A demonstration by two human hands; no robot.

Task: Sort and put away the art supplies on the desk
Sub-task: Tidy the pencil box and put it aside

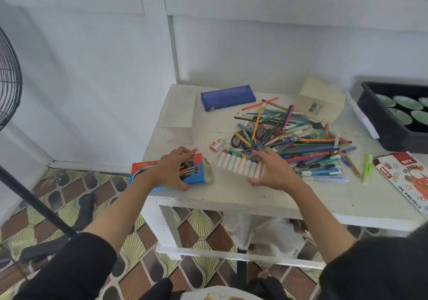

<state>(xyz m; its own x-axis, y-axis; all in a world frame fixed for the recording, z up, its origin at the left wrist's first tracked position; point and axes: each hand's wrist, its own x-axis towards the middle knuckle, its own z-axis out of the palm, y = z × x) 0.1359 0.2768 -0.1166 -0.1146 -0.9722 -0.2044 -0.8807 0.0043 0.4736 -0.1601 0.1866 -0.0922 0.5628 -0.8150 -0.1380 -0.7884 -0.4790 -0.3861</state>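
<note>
The left grip (171, 170) clasps a blue and red marker box (198, 172) at the counter's (231, 197) front left corner, thumb on its near edge and fingers on the far one. The right grip (271, 170) holds a row of white markers (236, 165) with coloured caps just right of the box, thumb at the barrel ends. Behind that, a loose pile of pens and pencils (301, 142) spreads over the counter, with a blue pencil case (228, 97) and a cream box (320, 100) further back and an oil pastels box (407, 177) at the right edge.
</note>
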